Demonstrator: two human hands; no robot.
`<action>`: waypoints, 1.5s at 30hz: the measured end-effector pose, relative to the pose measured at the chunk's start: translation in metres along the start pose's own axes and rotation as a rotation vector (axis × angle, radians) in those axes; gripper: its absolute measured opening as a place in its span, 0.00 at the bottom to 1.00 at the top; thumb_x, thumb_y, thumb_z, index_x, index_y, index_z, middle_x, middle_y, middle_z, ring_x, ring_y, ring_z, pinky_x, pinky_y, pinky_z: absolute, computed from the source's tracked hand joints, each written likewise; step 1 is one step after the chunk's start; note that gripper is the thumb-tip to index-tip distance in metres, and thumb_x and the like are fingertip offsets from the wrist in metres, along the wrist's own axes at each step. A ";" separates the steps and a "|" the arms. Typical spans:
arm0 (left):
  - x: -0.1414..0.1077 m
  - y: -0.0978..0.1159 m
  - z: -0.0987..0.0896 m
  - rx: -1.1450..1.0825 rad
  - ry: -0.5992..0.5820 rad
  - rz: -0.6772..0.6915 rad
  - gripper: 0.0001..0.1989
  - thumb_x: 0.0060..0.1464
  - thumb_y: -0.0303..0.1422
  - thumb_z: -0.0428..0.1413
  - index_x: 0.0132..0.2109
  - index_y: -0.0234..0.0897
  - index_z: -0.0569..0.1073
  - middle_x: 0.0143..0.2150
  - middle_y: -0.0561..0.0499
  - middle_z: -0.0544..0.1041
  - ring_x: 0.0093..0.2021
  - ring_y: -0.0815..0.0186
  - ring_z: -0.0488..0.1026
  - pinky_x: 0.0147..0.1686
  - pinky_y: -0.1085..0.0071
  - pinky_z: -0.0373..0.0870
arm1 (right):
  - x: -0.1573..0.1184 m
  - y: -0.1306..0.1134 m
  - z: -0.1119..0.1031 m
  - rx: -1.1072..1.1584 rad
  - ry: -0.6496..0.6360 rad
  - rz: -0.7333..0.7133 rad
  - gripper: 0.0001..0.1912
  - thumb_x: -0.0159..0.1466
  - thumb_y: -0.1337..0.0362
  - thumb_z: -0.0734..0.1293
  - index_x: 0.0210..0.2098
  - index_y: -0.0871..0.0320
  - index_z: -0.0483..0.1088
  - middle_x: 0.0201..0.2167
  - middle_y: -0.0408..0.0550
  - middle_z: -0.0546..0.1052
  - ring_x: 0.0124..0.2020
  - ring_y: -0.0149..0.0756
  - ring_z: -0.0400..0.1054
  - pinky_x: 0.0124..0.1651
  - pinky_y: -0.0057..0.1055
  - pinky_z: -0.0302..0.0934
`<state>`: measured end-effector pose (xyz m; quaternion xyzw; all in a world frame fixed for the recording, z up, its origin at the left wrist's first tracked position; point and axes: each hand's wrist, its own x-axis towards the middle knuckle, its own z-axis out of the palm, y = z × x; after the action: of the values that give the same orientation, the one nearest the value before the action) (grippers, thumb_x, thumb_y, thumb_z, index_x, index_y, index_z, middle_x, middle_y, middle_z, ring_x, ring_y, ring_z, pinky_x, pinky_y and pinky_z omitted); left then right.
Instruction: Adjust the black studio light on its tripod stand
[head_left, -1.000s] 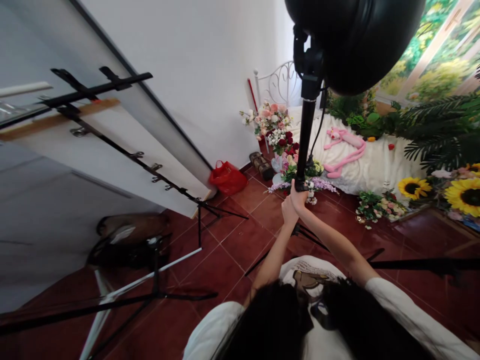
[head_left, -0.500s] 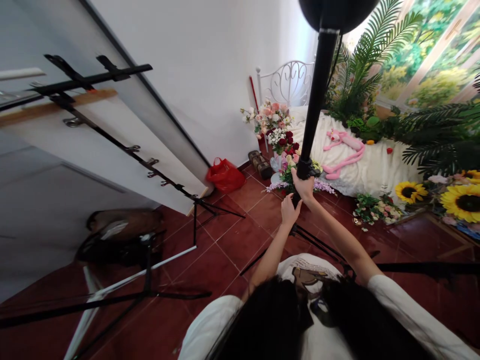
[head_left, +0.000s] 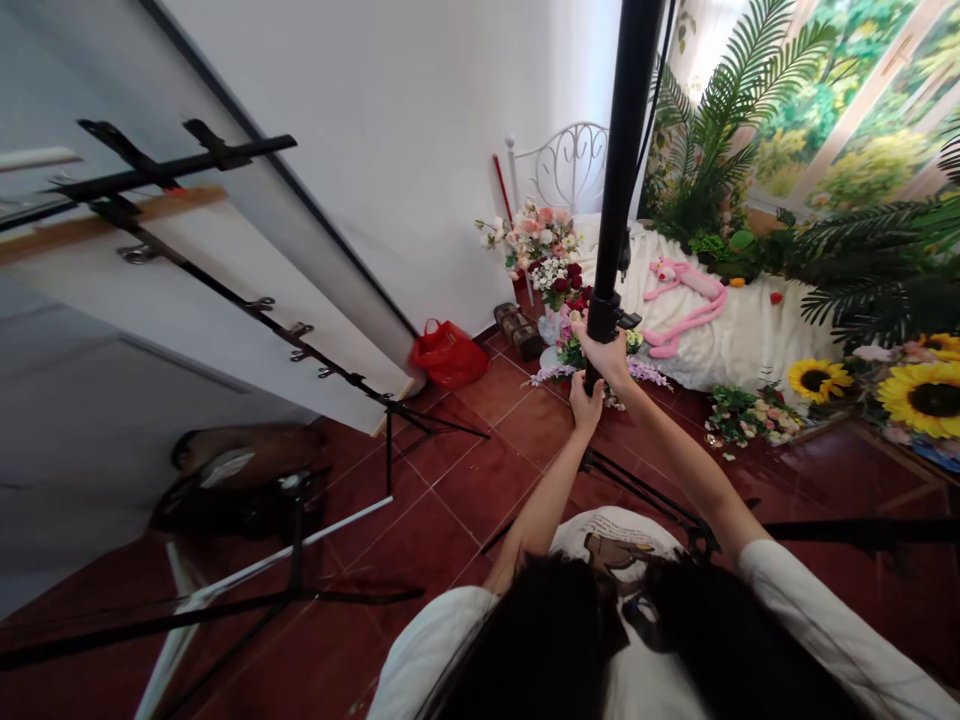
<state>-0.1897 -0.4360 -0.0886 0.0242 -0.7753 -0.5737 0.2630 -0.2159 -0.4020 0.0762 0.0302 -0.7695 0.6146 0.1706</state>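
A black light stand (head_left: 624, 170) rises in front of me, and its top runs out past the upper edge of the view. My right hand (head_left: 606, 358) is closed around the pole just under a black locking collar (head_left: 606, 318). Lower down, my left hand (head_left: 586, 403) wraps the same pole, almost touching the right. A thin cable (head_left: 655, 95) hangs along the upper tube. Below my hands the stand's black legs (head_left: 637, 485) spread toward the floor.
At left stand a backdrop frame (head_left: 225, 275) with clips and another black tripod (head_left: 296, 560). A red bag (head_left: 448, 355) sits by the wall. Beyond the pole are flowers (head_left: 551, 240), a white-draped bed (head_left: 765, 335) with a pink plush toy (head_left: 694, 290), palm leaves (head_left: 720, 130) and sunflowers (head_left: 930, 395).
The stand's upper section has gone up, so the dark round head at its top has left the view. A small knob on the pole now shows above the collar. Both hands keep their hold.
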 end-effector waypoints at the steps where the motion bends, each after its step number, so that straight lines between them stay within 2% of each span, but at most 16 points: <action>1: -0.002 -0.001 0.001 0.022 0.020 -0.005 0.34 0.58 0.61 0.42 0.46 0.33 0.72 0.39 0.39 0.78 0.40 0.57 0.77 0.41 0.66 0.71 | -0.001 0.001 0.001 0.015 0.011 0.021 0.21 0.55 0.45 0.70 0.26 0.58 0.69 0.20 0.46 0.71 0.29 0.37 0.71 0.32 0.30 0.68; 4: -0.007 -0.004 0.004 0.111 0.025 -0.036 0.33 0.59 0.59 0.42 0.45 0.33 0.72 0.35 0.39 0.79 0.38 0.56 0.77 0.38 0.66 0.69 | -0.004 0.005 0.005 0.059 0.053 0.067 0.22 0.53 0.45 0.72 0.24 0.58 0.68 0.19 0.45 0.71 0.28 0.37 0.71 0.31 0.30 0.67; 7: -0.007 -0.007 0.006 0.194 0.011 -0.052 0.30 0.61 0.57 0.43 0.45 0.34 0.73 0.34 0.38 0.79 0.38 0.54 0.78 0.36 0.66 0.69 | -0.003 0.006 0.003 0.064 0.018 0.058 0.22 0.55 0.45 0.71 0.24 0.59 0.68 0.18 0.43 0.69 0.27 0.36 0.70 0.30 0.29 0.67; 9: -0.005 -0.008 0.007 0.230 0.006 -0.046 0.29 0.61 0.56 0.43 0.45 0.34 0.73 0.35 0.39 0.79 0.38 0.54 0.78 0.36 0.66 0.69 | -0.001 0.008 -0.008 0.060 -0.101 0.007 0.21 0.55 0.46 0.72 0.26 0.59 0.70 0.20 0.43 0.71 0.28 0.36 0.71 0.32 0.30 0.69; 11: -0.004 -0.010 0.008 0.256 0.013 -0.036 0.28 0.62 0.55 0.43 0.45 0.35 0.73 0.35 0.40 0.79 0.37 0.55 0.78 0.36 0.66 0.68 | -0.001 0.013 -0.027 0.053 -0.277 -0.089 0.20 0.53 0.48 0.74 0.31 0.59 0.73 0.26 0.45 0.76 0.33 0.37 0.74 0.39 0.32 0.71; 13: -0.003 -0.011 0.009 0.278 0.020 -0.026 0.26 0.62 0.54 0.44 0.45 0.35 0.73 0.34 0.42 0.79 0.36 0.56 0.78 0.35 0.67 0.68 | -0.004 0.026 -0.051 0.036 -0.410 -0.185 0.22 0.53 0.51 0.75 0.40 0.58 0.75 0.36 0.49 0.79 0.41 0.40 0.75 0.47 0.36 0.71; 15: -0.002 -0.012 0.009 0.296 0.017 -0.017 0.25 0.63 0.53 0.44 0.43 0.35 0.73 0.32 0.43 0.79 0.34 0.57 0.78 0.33 0.68 0.67 | -0.013 0.046 -0.072 -0.026 -0.410 -0.227 0.19 0.58 0.53 0.72 0.45 0.57 0.74 0.43 0.51 0.79 0.46 0.42 0.75 0.51 0.39 0.69; 17: -0.002 -0.012 0.008 0.310 0.014 -0.016 0.24 0.63 0.52 0.45 0.42 0.35 0.72 0.31 0.44 0.78 0.33 0.58 0.77 0.31 0.69 0.64 | -0.025 0.070 -0.086 -0.162 -0.391 -0.268 0.14 0.65 0.57 0.66 0.46 0.57 0.75 0.46 0.53 0.79 0.51 0.45 0.73 0.58 0.44 0.65; 21: 0.000 -0.012 0.006 0.332 0.014 -0.025 0.24 0.62 0.52 0.46 0.41 0.35 0.71 0.29 0.45 0.76 0.30 0.59 0.75 0.28 0.71 0.60 | -0.047 0.110 -0.087 -0.356 -0.489 -0.305 0.18 0.68 0.64 0.59 0.55 0.57 0.71 0.58 0.56 0.73 0.63 0.46 0.64 0.65 0.47 0.56; 24: 0.001 -0.013 0.006 0.336 0.011 -0.011 0.25 0.63 0.52 0.45 0.42 0.35 0.71 0.28 0.46 0.75 0.29 0.60 0.75 0.28 0.70 0.59 | -0.051 0.123 -0.076 -0.470 -0.486 -0.289 0.22 0.69 0.66 0.56 0.60 0.59 0.67 0.61 0.58 0.70 0.65 0.44 0.61 0.66 0.46 0.54; 29: 0.001 -0.013 0.005 0.352 0.009 -0.015 0.25 0.63 0.52 0.44 0.43 0.35 0.71 0.28 0.46 0.75 0.30 0.59 0.75 0.29 0.70 0.60 | -0.038 0.126 -0.064 -0.527 -0.477 -0.238 0.20 0.71 0.64 0.53 0.57 0.59 0.67 0.56 0.58 0.74 0.58 0.43 0.68 0.62 0.42 0.57; 34: 0.001 -0.012 0.006 0.358 0.009 -0.014 0.25 0.63 0.52 0.44 0.42 0.34 0.72 0.28 0.45 0.75 0.29 0.59 0.75 0.29 0.70 0.61 | -0.024 0.138 -0.058 -0.420 -0.428 -0.103 0.18 0.72 0.61 0.51 0.53 0.58 0.67 0.45 0.54 0.78 0.47 0.40 0.73 0.55 0.34 0.61; 37: 0.001 -0.014 0.007 0.358 0.018 -0.025 0.24 0.63 0.52 0.45 0.42 0.34 0.72 0.28 0.45 0.76 0.29 0.59 0.75 0.29 0.70 0.62 | -0.021 0.147 -0.054 -0.315 -0.378 -0.035 0.15 0.71 0.60 0.52 0.50 0.56 0.65 0.43 0.51 0.77 0.43 0.37 0.73 0.50 0.32 0.62; 40: 0.002 -0.016 0.008 0.362 0.014 -0.028 0.25 0.63 0.52 0.45 0.43 0.34 0.72 0.30 0.44 0.77 0.30 0.59 0.76 0.29 0.70 0.62 | -0.018 0.150 -0.050 -0.270 -0.351 -0.027 0.12 0.70 0.58 0.55 0.46 0.57 0.64 0.38 0.48 0.75 0.39 0.36 0.71 0.47 0.31 0.62; 45: 0.002 -0.017 0.008 0.351 0.011 -0.018 0.27 0.62 0.54 0.44 0.44 0.33 0.72 0.31 0.42 0.78 0.30 0.59 0.76 0.29 0.69 0.63 | -0.011 0.143 -0.043 -0.383 -0.329 0.103 0.11 0.68 0.54 0.59 0.42 0.55 0.62 0.25 0.39 0.69 0.28 0.36 0.67 0.40 0.31 0.61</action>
<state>-0.1992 -0.4359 -0.1052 0.0798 -0.8619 -0.4317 0.2538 -0.2329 -0.3282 -0.0527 0.0577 -0.8899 0.4523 0.0144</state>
